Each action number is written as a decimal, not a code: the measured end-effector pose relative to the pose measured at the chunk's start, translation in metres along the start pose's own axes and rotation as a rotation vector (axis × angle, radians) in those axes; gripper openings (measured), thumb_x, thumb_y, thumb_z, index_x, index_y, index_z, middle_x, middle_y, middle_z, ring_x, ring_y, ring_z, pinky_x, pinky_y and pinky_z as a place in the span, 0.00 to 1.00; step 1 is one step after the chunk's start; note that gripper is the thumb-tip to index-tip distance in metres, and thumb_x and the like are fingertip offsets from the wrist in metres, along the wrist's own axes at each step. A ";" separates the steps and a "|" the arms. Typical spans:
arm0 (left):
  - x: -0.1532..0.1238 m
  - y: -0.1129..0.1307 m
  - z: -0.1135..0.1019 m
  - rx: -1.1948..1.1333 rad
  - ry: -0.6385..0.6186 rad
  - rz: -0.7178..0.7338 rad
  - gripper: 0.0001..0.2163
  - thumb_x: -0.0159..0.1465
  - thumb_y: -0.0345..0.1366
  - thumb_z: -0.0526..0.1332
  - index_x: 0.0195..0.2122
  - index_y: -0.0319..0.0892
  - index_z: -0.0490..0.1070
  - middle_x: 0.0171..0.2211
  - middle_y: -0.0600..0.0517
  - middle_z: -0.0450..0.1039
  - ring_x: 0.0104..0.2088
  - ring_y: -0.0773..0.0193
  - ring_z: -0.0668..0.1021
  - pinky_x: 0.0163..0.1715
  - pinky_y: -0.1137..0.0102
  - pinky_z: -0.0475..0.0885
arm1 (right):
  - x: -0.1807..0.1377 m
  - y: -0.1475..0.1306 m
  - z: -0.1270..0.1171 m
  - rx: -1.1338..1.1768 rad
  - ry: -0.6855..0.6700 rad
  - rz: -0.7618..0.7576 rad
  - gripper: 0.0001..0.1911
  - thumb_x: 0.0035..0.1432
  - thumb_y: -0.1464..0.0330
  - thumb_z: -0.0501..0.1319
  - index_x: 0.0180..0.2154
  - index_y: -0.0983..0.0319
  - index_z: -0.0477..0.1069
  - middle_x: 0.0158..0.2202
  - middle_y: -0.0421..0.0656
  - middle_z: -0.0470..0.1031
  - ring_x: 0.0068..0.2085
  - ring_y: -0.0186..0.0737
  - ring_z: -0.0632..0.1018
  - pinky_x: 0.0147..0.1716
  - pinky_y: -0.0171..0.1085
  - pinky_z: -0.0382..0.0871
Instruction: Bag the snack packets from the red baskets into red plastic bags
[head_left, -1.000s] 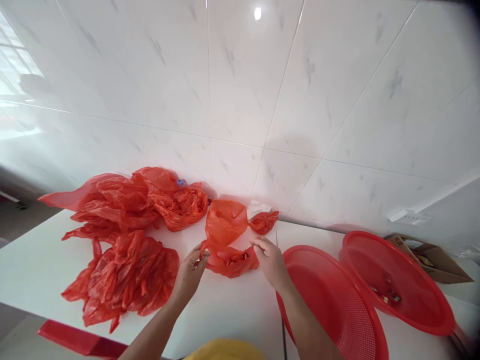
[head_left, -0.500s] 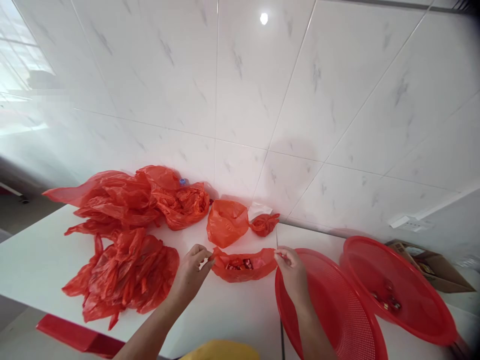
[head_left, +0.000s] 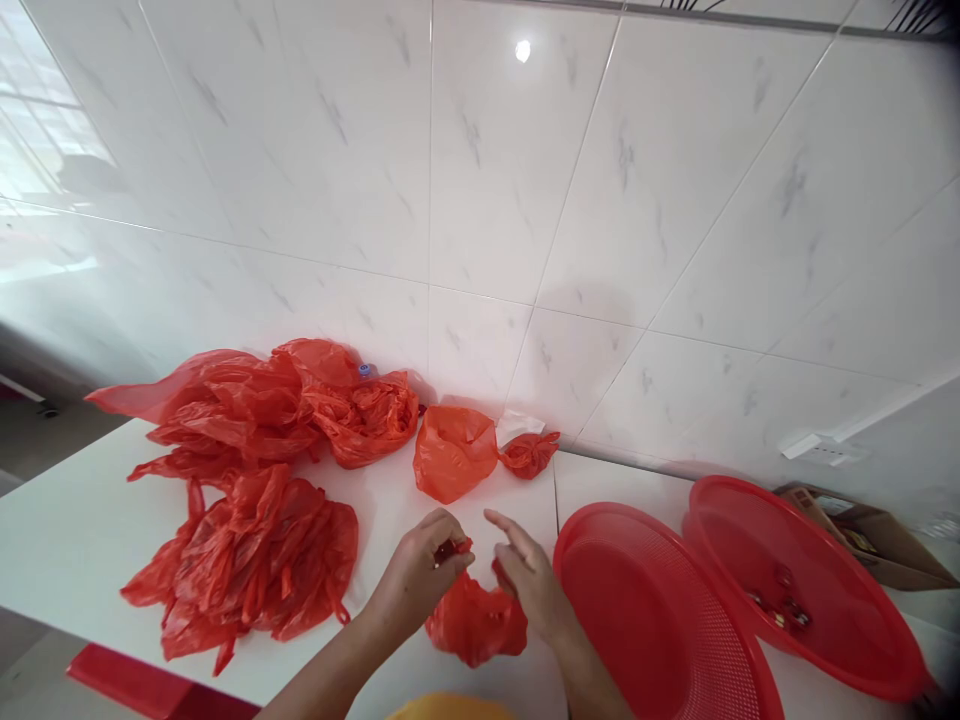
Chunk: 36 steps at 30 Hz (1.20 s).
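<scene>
A small red plastic bag (head_left: 478, 622) is gathered low over the white table in front of me, its contents hidden by folds and fingers. My left hand (head_left: 426, 562) pinches a twisted end of it between thumb and fingers. At the bag's other side, my right hand (head_left: 531, 582) has its index finger stretched out, while red plastic shows against its curled lower fingers. Behind the hands stands another red plastic bag (head_left: 454, 455). Beside that lies a small tied red bag (head_left: 531, 455) with a white piece of paper or plastic (head_left: 519, 426) behind it.
Heaps of crumpled red bags (head_left: 259, 560) cover the table's left part. To the right are a red perforated basket (head_left: 630, 610) and a second red basket (head_left: 840, 590) holding several small wrapped pieces. A cardboard box (head_left: 885, 545) sits beyond, and a tiled wall (head_left: 480, 200) rises behind.
Both hands have come closer together and toward me. The bag, held stretched wide with wrapped pieces visible inside, is now bunched up, and its contents are out of sight.
</scene>
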<state>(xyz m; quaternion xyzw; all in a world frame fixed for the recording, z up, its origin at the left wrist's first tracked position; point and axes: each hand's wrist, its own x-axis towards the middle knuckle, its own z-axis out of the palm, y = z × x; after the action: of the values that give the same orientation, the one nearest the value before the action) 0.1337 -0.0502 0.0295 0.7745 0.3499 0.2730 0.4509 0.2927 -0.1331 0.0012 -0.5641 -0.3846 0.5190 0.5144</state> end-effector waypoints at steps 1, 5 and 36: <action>0.000 0.000 0.004 -0.025 -0.016 -0.018 0.05 0.55 0.29 0.59 0.24 0.43 0.64 0.27 0.55 0.66 0.26 0.68 0.68 0.27 0.73 0.64 | -0.001 -0.001 0.005 -0.026 -0.079 0.018 0.25 0.58 0.58 0.56 0.55 0.58 0.63 0.22 0.33 0.59 0.23 0.30 0.60 0.24 0.32 0.54; -0.003 -0.008 0.015 -0.142 -0.093 -0.053 0.04 0.53 0.27 0.58 0.27 0.44 0.66 0.29 0.55 0.68 0.30 0.66 0.72 0.30 0.72 0.68 | 0.000 0.000 0.017 -0.101 -0.214 0.020 0.16 0.58 0.57 0.56 0.26 0.62 0.68 0.20 0.33 0.56 0.22 0.28 0.56 0.22 0.32 0.49; -0.017 -0.070 0.051 0.007 -0.141 -0.256 0.04 0.52 0.30 0.56 0.28 0.43 0.69 0.27 0.57 0.73 0.30 0.65 0.72 0.30 0.72 0.63 | 0.015 0.067 -0.010 -0.380 0.089 0.053 0.16 0.49 0.69 0.54 0.39 0.56 0.76 0.34 0.42 0.78 0.35 0.43 0.76 0.37 0.40 0.68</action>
<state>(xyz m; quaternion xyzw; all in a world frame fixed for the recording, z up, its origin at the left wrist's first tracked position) 0.1404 -0.0645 -0.0576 0.7424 0.4144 0.1569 0.5026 0.2982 -0.1317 -0.0679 -0.6835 -0.4376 0.4248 0.4012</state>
